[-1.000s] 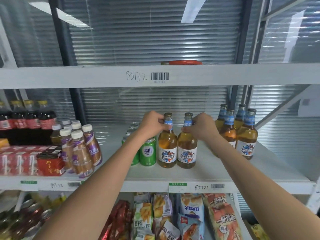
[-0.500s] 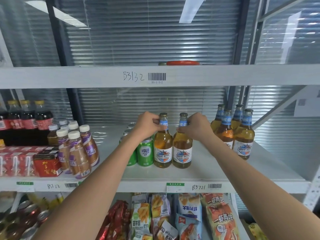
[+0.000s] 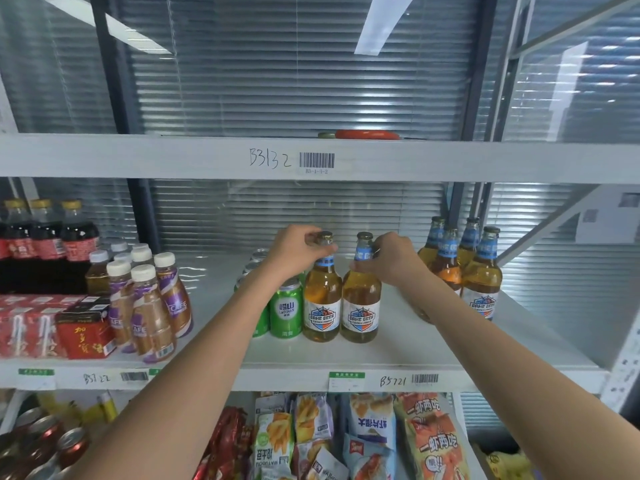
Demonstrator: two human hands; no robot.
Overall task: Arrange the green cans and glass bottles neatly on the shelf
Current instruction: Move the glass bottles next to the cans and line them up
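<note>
Two amber glass bottles stand upright side by side on the white shelf [image 3: 408, 355]. My left hand [image 3: 294, 249] grips the neck of the left bottle [image 3: 322, 306]. My right hand [image 3: 393, 258] grips the neck of the right bottle [image 3: 361, 306]. A row of green cans [image 3: 290, 311] runs back from the shelf's front, touching the left bottle's left side; my left forearm hides part of it. Several more glass bottles [image 3: 481, 271] stand grouped at the right, behind my right wrist.
Purple-capped coffee bottles [image 3: 149, 303], red drink cartons [image 3: 83, 330] and dark cola bottles [image 3: 45, 237] fill the shelf's left. Snack bags [image 3: 367, 434] lie on the lower shelf. An upper shelf beam [image 3: 311, 159] crosses above. Bare shelf surface lies between the two bottle groups.
Both hands stay on the two bottle necks. The bottles keep their place beside the green cans; only the camera view shifts slightly.
</note>
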